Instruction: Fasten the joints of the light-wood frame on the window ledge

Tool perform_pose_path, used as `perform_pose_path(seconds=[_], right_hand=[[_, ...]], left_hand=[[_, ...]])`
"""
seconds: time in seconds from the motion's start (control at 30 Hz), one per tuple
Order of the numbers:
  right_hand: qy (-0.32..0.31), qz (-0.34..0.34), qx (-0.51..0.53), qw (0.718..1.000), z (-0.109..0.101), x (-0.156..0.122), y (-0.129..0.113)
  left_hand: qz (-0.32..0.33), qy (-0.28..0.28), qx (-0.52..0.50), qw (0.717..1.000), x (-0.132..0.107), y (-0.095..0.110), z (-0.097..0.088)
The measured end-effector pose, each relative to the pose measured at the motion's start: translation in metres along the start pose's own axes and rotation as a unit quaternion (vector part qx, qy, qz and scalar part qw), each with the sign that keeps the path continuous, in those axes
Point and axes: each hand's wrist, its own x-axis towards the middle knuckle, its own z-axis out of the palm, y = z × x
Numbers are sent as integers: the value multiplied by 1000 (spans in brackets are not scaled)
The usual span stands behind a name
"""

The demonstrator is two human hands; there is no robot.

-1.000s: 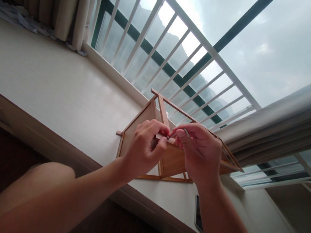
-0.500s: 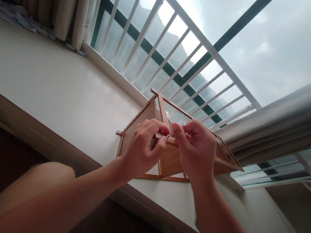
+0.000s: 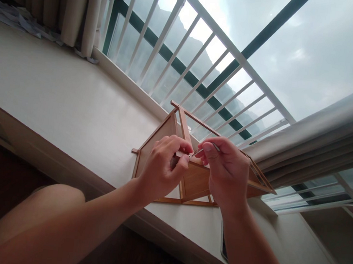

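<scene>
A brown wooden frame with panels, like a small shelf unit (image 3: pixel 163 137), stands tilted in view on the white sill. My left hand (image 3: pixel 165 164) is closed, thumb and fingers pinching a wooden rail of that unit near its middle. Between those fingertips a small metal piece shows, too small to name surely. In my right hand (image 3: pixel 226 166), also closed, is a thin metal hex key (image 3: pixel 199 151), pinched between thumb and forefinger. Its tip meets the spot at my left fingertips; its bent end shows above the thumb.
White railing bars (image 3: pixel 185 44) and a window rise behind the unit. Curtains hang at left (image 3: pixel 78 12) and right (image 3: pixel 321 134). The white sill (image 3: pixel 73 96) runs along the front. A dark-edged flat object (image 3: pixel 224 242) lies partly behind my right forearm.
My right hand has shifted slightly right and turned, so more of the hex key shows. My left hand and the wooden unit stay where they were.
</scene>
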Motion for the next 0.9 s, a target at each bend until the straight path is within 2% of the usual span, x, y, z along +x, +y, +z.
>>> perform_pose_path(seconds=[0.37, 0.7, 0.9], right_hand=[[-33, -3, -23, 999, -1, 0, 0], [-45, 0, 4, 999, -1, 3, 4], [-57, -1, -44, 997, -4, 2, 4]], left_hand=[[5, 0, -10, 1000, 0, -1, 1], [7, 3, -11, 1000, 0, -2, 1], [11, 4, -12, 1000, 0, -1, 0]])
